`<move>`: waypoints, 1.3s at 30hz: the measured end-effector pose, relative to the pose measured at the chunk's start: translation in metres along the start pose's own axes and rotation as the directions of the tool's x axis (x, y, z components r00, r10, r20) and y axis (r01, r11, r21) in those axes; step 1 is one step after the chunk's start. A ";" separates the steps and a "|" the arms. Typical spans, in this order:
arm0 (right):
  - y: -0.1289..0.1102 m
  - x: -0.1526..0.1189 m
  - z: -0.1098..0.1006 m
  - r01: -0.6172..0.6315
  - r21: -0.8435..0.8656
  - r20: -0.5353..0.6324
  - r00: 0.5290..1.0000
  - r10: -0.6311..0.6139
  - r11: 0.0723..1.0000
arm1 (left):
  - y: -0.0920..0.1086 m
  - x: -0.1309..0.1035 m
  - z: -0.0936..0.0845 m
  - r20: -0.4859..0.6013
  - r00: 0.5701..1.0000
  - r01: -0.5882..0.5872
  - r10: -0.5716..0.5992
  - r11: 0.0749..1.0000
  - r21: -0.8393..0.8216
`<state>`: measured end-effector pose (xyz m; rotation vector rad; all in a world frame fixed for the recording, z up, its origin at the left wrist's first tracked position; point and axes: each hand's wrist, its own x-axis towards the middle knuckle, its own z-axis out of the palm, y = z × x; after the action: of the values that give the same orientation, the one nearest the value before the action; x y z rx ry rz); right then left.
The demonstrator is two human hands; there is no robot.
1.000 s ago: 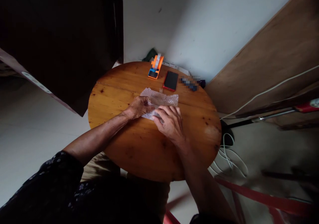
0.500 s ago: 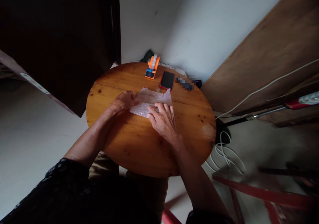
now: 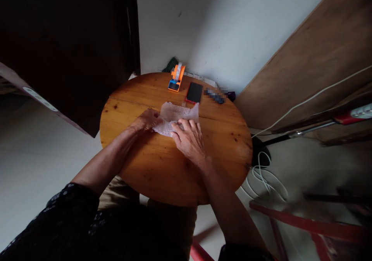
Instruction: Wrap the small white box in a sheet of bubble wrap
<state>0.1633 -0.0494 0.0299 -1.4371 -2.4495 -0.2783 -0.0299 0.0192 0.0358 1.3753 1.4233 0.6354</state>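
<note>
A sheet of bubble wrap point(image 3: 177, 114) lies partly folded over on the round wooden table point(image 3: 162, 164). Its left edge is in the fingers of my left hand point(image 3: 148, 119), which are closed on it. My right hand point(image 3: 190, 139) rests on the near right part of the wrap, fingers bent and pressing on it. Whether anything lies inside the fold cannot be seen.
Behind the wrap stand an orange tape dispenser point(image 3: 176, 77), a dark-screened device with red edges point(image 3: 193, 93) and a blurred dark object point(image 3: 215, 95). A wall borders the far edge. White cable point(image 3: 263, 176) and a red chair point(image 3: 302, 220) are at the right.
My left hand has moved slightly down and closed on the left edge of the bubble wrap, which is more crumpled there. My right hand has hardly moved.
</note>
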 end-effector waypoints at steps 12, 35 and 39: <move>0.003 0.001 0.001 -0.052 0.105 -0.022 0.998 0.054 0.993 | 0.009 -0.013 0.025 0.187 0.973 -0.023 0.134 0.865 -0.501; 0.070 -0.013 -0.003 -0.530 0.450 0.216 0.846 0.488 0.719 | -0.018 -0.010 0.048 0.071 0.575 -0.737 0.815 0.478 0.478; 0.067 -0.009 0.003 -0.495 0.452 0.191 0.866 0.461 0.742 | -0.016 -0.011 0.050 0.109 0.560 -0.732 0.821 0.430 0.529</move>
<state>0.2260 -0.0234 0.0253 -1.7636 -1.8830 0.4810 0.0067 -0.0079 0.0069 2.5581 1.0221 1.0160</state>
